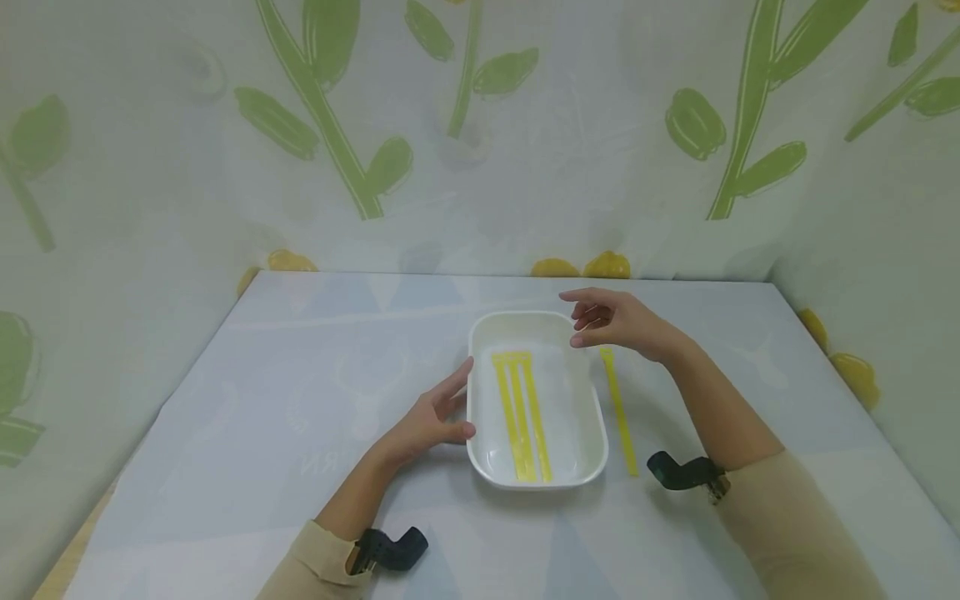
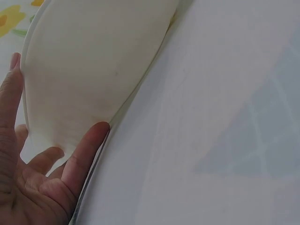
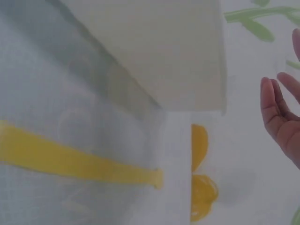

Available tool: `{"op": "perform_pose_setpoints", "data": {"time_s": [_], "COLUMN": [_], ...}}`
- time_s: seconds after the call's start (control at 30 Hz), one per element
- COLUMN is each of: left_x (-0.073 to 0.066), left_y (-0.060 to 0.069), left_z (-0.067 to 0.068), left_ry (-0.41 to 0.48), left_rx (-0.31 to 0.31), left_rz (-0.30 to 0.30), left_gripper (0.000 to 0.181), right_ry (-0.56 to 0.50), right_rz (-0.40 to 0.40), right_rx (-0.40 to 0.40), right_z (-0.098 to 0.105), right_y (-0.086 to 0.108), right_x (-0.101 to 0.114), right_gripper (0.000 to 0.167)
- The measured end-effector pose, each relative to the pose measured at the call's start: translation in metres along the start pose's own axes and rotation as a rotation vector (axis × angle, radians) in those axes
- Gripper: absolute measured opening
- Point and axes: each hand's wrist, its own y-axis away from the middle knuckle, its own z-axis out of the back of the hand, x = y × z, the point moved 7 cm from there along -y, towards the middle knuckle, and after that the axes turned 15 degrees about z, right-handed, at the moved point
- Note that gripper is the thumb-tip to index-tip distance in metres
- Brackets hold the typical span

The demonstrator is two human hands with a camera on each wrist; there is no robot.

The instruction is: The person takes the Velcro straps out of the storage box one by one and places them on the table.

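Note:
A white rectangular tray (image 1: 577, 417) with rounded corners stands on the table. Inside it lie three flat yellow strips (image 1: 521, 417), side by side, each with a small wider head at the far end. My left hand (image 1: 438, 417) touches the tray's left side, thumb and fingers spread along it; in the left wrist view the fingertips rest against the outer wall (image 2: 98, 65). Over the tray's far right corner hovers my right hand (image 1: 611, 321), fingers loosely bent, with nothing visible in it. Another yellow strip (image 1: 619, 412) lies on the table just right of the tray.
The table (image 1: 337, 350) has a pale cover with faint blue shapes. Behind it and at both sides hangs a white curtain-like backdrop (image 1: 585, 167) with green leaves and yellow flowers. A black camera (image 1: 678, 471) is worn on the right wrist, another camera (image 1: 393, 550) on the left.

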Motion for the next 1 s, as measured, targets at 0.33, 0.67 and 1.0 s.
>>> {"op": "perform_pose_setpoints", "data": {"time_s": [0.33, 0.67, 1.0], "left_x": [0.0, 0.0, 0.003], "left_y": [-0.001, -0.001, -0.001], "left_z": [0.0, -0.001, -0.001], "left_ry": [0.013, 0.021, 0.039], "left_rx": [0.016, 0.003, 0.023], "left_rz": [-0.018, 0.018, 0.027], "left_gripper": [0.103, 0.101, 0.098], "right_ry": [-0.019, -0.044, -0.065], "right_rz": [-0.035, -0.088, -0.3], "right_rx": [0.097, 0.199, 0.315], "right_z": [-0.013, -0.027, -0.061], "right_y": [-0.026, -0.049, -0.066], "right_x": [0.019, 0.018, -0.012], "right_gripper": [0.066, 0.062, 0.055]}}
